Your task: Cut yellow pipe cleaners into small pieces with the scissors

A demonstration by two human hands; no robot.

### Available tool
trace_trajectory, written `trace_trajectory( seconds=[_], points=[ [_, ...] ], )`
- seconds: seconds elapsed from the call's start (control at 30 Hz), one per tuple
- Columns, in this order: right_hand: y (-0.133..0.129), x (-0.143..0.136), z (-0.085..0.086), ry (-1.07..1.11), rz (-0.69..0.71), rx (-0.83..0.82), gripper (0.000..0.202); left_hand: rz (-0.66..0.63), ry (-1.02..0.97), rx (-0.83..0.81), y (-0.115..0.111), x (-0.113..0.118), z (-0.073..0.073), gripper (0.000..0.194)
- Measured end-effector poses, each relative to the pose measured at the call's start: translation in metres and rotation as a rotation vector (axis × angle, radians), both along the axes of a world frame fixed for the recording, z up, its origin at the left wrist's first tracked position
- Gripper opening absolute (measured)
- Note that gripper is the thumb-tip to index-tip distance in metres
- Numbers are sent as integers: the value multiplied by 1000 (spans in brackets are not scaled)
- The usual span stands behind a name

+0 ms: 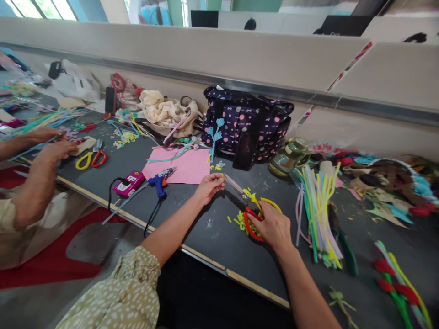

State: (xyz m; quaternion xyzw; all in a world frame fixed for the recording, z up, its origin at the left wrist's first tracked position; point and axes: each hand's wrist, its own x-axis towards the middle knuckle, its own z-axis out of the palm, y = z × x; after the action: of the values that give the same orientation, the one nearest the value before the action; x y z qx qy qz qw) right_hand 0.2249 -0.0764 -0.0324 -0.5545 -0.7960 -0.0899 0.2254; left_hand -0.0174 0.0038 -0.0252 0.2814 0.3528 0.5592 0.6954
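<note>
Head view finds the left hand (211, 188) near the middle of the worktop (209, 235), fingertips pinched closed on a small yellow piece (223, 176) at the blade tips of the scissors (252, 212). Right hand (274, 224) is curled round the red and yellow handles. Yellow clippings (240, 220) lie loose beneath and beside them. Toward the left end rest a blue glue gun (158, 183) and a pink sheet (192, 167); a patterned bag (264, 119) stands at the far edge. Right of the right hand lies a bundle of fuzzy stems (320, 210).
</note>
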Motion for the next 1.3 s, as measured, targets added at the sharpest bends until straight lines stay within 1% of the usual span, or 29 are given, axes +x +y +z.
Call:
trace_trajectory(
  seconds=[0.3, 0.57, 0.77, 1.3],
  points=[
    [0, 0, -2, 7, 8, -2, 48, 8, 5, -8, 0, 1, 1, 34],
    [0, -1, 0, -13, 19, 15, 47, -7, -1, 0, 0, 1, -4, 34],
    [1, -1, 0, 2, 28, -1, 46, -9, 7, -13, 0, 1, -2, 33],
    [0, -2, 2, 21, 58, -2, 47, -31, -12, -10, 0, 1, -4, 33]
  ],
)
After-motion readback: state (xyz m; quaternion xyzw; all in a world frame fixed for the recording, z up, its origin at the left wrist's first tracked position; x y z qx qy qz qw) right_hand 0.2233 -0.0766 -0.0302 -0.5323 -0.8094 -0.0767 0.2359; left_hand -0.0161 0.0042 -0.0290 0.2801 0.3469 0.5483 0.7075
